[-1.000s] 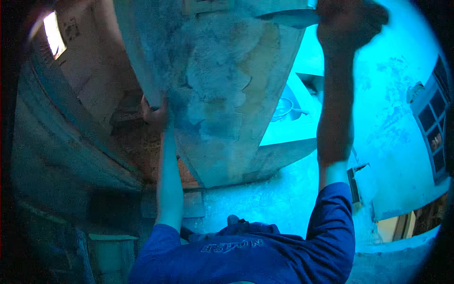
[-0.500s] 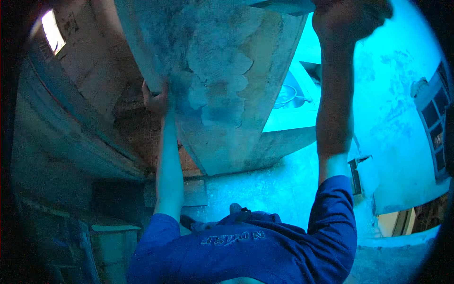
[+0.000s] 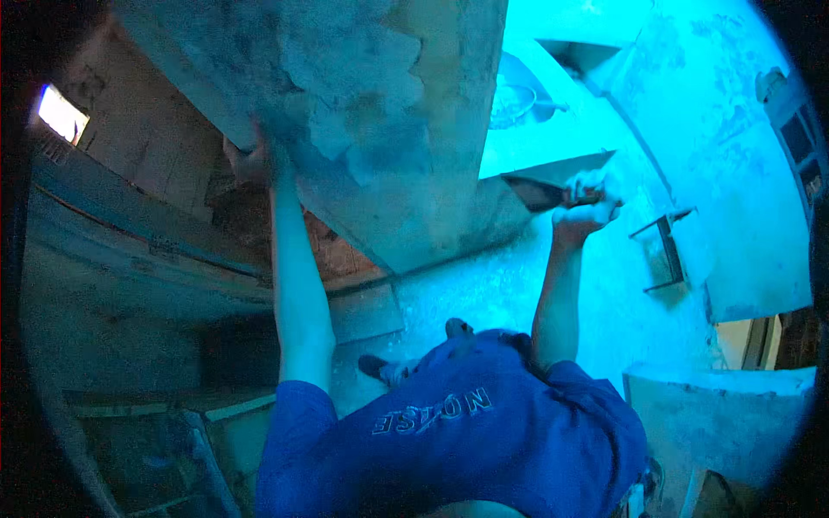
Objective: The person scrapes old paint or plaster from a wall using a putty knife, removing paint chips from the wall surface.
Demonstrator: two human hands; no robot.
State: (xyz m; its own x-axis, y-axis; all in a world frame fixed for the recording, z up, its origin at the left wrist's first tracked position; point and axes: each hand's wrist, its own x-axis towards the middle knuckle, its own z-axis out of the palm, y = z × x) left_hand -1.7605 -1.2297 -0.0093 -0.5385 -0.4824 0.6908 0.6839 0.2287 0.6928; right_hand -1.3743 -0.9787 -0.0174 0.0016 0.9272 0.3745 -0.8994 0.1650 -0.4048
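Observation:
A wall end with a patchy, peeling face rises in front of me. My left hand is at its left edge, the fingers curled round the corner. Off the wall's right side, my right hand is closed round the handle of a scraper. Its dark, broad blade widens toward the wall, and I cannot tell whether it touches. The handle is mostly hidden in my fist.
Behind the wall at right, a pale counter holds a round pan-like vessel. A small dark frame stands on the right. A barred window is at far right, a bright opening at far left.
My right hand has come down from high at the upper right to beside the wall's lower part, bringing the scraper into view. My left hand stays at the wall edge; the view has shifted.

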